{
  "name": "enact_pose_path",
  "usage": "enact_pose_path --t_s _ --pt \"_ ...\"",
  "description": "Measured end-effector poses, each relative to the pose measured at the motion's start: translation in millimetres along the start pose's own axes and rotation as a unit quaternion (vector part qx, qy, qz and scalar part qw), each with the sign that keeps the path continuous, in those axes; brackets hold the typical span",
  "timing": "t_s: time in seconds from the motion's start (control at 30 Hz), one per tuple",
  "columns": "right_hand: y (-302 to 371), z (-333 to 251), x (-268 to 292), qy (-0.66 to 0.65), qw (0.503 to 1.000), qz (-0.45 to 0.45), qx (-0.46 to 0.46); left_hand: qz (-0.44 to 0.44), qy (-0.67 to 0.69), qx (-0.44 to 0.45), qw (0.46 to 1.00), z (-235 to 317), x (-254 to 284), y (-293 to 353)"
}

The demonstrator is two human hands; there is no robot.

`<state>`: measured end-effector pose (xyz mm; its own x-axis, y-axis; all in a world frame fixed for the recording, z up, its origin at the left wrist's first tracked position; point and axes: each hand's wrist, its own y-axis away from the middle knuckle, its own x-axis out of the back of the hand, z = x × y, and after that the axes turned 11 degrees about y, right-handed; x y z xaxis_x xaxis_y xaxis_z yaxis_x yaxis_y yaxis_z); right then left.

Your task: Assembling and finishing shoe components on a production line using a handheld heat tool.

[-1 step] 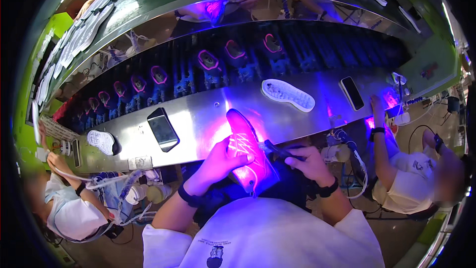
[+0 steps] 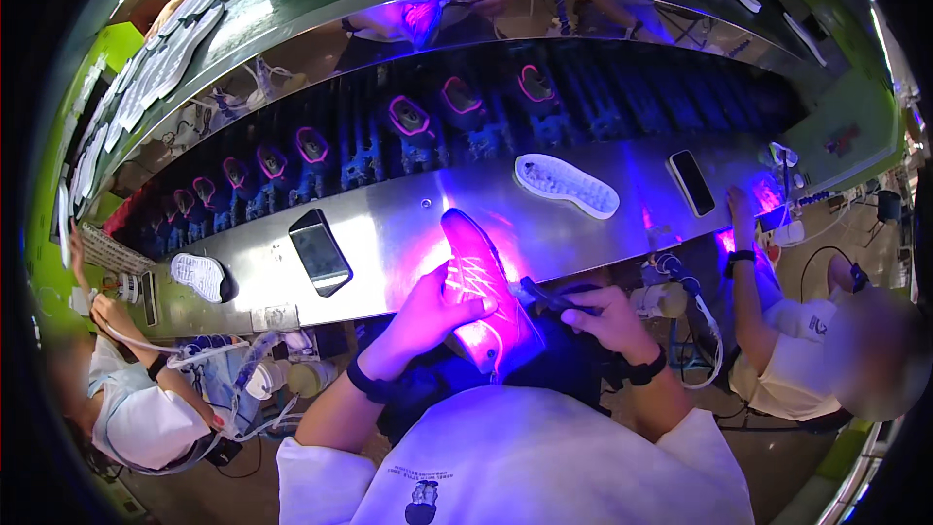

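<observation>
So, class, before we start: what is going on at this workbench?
A person at a metal bench holds a pink shoe under violet light. The left hand grips the shoe across its laces, while the right hand holds a dark brush-like tool against the shoe's side. A loose white sole and two dark phones lie on the bench. Other workers sit at either side.

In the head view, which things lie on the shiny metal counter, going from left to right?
White sole → dark phone → pink shoe, held by the left hand → second white sole → another dark phone.
</observation>
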<state>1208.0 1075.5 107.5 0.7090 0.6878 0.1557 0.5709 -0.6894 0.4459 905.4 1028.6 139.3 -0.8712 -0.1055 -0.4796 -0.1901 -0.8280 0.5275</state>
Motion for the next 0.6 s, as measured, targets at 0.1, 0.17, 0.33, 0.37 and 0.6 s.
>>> enact_pose_path --t_s 0.1,0.17,0.33,0.37,0.6 --pt "0 -3 16 -0.029 0.997 -0.060 -0.040 0.023 -0.027 -0.015 0.999 -1 14 -10" --pt "2 2 22 -0.013 0.998 -0.056 -0.040 0.035 -0.044 -0.022 0.998 -3 18 -17" --pt "15 19 19 0.030 0.998 -0.012 -0.048 0.054 -0.049 -0.026 0.997 -3 15 -28" --pt "18 23 15 0.043 0.998 0.020 -0.038 0.062 -0.040 -0.015 0.997 -4 14 -28" --pt "18 9 9 0.164 0.971 0.140 0.107 0.084 0.078 0.011 0.993 -16 11 -18"
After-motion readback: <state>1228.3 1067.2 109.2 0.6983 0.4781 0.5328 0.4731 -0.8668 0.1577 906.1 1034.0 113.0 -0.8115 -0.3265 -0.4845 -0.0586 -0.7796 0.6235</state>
